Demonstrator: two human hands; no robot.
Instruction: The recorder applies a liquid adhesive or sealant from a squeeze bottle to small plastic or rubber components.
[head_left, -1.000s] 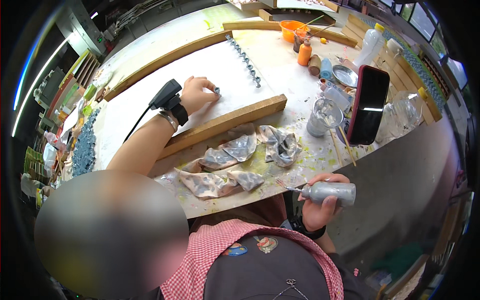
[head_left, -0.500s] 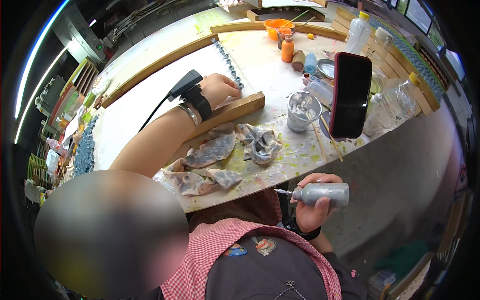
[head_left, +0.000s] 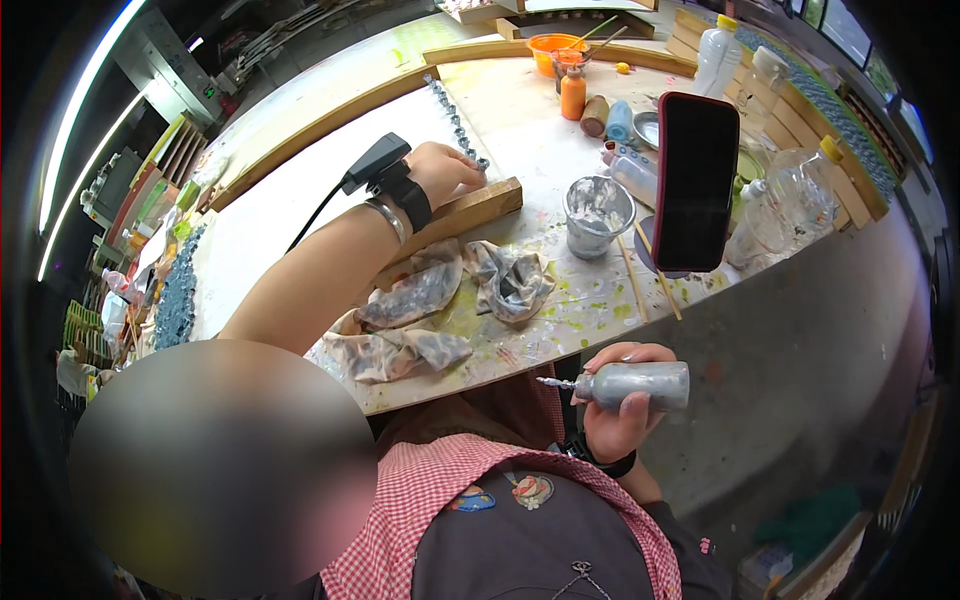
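My left hand (head_left: 447, 178) reaches across the table, fingers closed in a pinch by the near end of a row of small blue-grey pieces (head_left: 457, 125). What sits between its fingertips is hidden. Just below the hand runs a wooden strip (head_left: 470, 208). Off the table's front edge, my right hand (head_left: 617, 428) is wrapped round a small grey squeeze bottle (head_left: 640, 386). The bottle lies on its side, its thin, paint-coated nozzle (head_left: 556, 383) pointing left, apart from the table.
Crumpled stained rags (head_left: 420, 300) lie near the front edge. Right of them stand a paint-smeared cup (head_left: 598, 218), two wooden sticks (head_left: 636, 280) and an upright phone (head_left: 697, 185). Farther back are an orange bowl (head_left: 548, 48), an orange bottle (head_left: 573, 95) and clear plastic bottles (head_left: 716, 62).
The whole view has shifted slightly. My left hand stays at the near end of the row, its fingers a little more tucked under. My right hand still holds the bottle.
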